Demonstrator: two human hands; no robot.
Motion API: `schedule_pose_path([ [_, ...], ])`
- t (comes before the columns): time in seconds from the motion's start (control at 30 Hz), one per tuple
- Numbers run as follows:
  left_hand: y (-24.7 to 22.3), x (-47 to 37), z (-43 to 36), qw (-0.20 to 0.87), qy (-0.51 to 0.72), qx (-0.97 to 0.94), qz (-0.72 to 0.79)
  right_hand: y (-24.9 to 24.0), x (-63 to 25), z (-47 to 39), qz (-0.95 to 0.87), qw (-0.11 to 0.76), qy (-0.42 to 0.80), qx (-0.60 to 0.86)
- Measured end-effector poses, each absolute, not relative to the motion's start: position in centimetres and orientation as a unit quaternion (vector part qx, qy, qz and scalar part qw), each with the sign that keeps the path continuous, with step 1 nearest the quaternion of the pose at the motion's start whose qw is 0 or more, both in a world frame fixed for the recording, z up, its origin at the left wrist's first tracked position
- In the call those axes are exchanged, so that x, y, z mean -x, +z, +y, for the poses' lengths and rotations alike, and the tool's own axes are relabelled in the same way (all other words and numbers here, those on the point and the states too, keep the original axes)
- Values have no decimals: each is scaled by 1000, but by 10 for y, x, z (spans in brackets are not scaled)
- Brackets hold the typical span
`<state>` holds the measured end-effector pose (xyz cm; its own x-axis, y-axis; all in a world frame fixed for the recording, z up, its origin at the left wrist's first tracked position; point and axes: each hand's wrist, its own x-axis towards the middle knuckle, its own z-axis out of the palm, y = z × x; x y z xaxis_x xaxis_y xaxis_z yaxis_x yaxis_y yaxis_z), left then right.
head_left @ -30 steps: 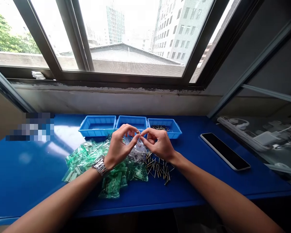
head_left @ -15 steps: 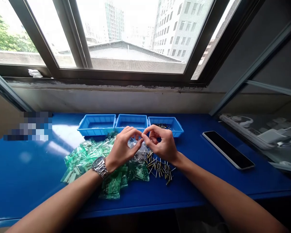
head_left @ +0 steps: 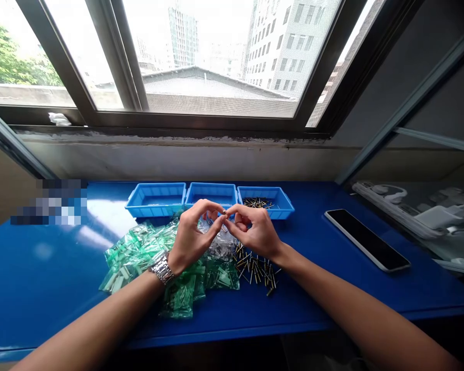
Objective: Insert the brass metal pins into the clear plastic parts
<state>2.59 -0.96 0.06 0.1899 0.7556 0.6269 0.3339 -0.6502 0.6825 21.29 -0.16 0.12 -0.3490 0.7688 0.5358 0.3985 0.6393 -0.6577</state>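
Observation:
My left hand [head_left: 193, 234] and my right hand [head_left: 253, 229] meet fingertip to fingertip above the blue table [head_left: 42, 273]. Both pinch one small dark pin [head_left: 225, 212] between thumbs and forefingers. A metal watch [head_left: 161, 268] sits on my left wrist. Below my left hand lies a heap of small green plastic bags [head_left: 139, 252], with a few clear bags [head_left: 222, 245] under the fingers. A scatter of dark and brass pins [head_left: 257, 270] lies under my right wrist.
Three blue trays stand in a row behind my hands: left [head_left: 155, 200], middle [head_left: 211, 193], and right [head_left: 266, 202] holding several pins. A black phone [head_left: 366, 239] lies at the right. Cables and chargers [head_left: 421, 214] rest beyond the table's right edge. A window sill runs behind.
My hands stay joined at the fingertips on the small pin and have barely shifted. The view moved slightly.

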Motion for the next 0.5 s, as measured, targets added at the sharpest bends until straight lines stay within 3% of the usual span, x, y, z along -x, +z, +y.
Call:
schedule_pose_path([
  [0.5, -2, -25, -8, 194, 517, -738, 387, 7, -216, -4, -761, 485, 173, 394],
])
